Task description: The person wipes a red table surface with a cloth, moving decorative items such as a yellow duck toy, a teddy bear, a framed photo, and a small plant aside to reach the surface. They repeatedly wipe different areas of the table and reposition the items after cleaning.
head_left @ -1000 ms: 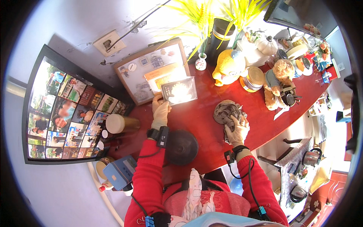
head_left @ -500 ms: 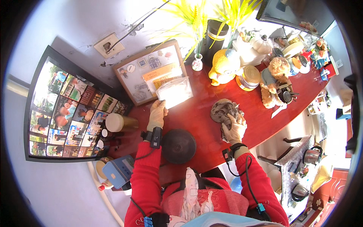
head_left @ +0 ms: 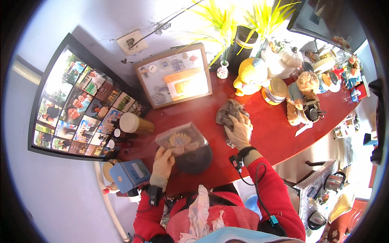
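Note:
My left hand grips the lower edge of a clear, flat rectangular case, fingers closed on it. Inside the case shows a yellow and pinkish, flower-like shape. The case is held over part of a dark round disc on the red table. Off to the right, my right hand is closed on a crumpled grey-brown cloth, which lies against the tabletop. Behind them, a wood-framed board with small pictures leans on the wall.
A large photo panel and a lidded jar stand at left, near a blue box. Along the back are a small white vase, a yellow duck figure, a gold-lidded tin and a teddy bear.
My left hand has drawn the clear case away from the framed board, down toward me and over the dark disc. My right hand and the cloth have shifted slightly left and away from me.

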A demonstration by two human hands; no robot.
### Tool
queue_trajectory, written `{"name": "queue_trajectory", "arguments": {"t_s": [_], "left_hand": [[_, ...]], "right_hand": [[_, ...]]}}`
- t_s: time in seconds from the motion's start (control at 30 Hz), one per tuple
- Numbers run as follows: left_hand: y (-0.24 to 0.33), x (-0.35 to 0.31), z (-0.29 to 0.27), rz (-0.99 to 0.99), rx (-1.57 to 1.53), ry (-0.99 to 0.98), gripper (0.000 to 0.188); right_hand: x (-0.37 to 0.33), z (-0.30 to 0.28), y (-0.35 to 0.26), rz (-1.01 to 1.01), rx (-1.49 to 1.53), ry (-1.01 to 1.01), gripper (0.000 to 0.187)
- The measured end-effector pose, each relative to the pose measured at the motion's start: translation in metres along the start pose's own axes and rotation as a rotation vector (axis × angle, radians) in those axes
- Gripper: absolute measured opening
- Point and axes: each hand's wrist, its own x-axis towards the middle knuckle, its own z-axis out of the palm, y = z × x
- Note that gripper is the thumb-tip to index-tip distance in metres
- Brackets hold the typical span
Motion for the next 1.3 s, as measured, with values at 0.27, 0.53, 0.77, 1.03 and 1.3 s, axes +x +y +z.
{"name": "queue_trajectory", "arguments": {"t_s": [0.27, 0.53, 0.77, 1.03, 1.3], "left_hand": [[0.001, -0.065, -0.051, 0.012, -0.308, 0.050, 0.026], [-0.002, -0.062, -0.042, -0.006, -0.297, 0.112, 0.027], [0.018, -0.046, -0.012, -0.120, -0.107, 0.131, 0.013], [-0.009, -0.071, -0.015, -0.389, 0.110, 0.063, 0.014], [0.011, -0.077, 0.003, -0.226, 0.733, 0.187, 0.055]], "right_hand": [[0.050, 0.038, -0.120, -0.327, 0.051, -0.156, 0.048], [0.057, 0.068, -0.163, -0.795, 0.211, -0.234, 0.040], [0.030, -0.019, -0.004, -0.445, 0.139, -0.040, 0.041], [-0.049, -0.027, 0.102, -0.071, 0.023, 0.092, 0.058], [-0.048, -0.023, 0.103, -0.055, 0.028, 0.126, 0.059]]}}
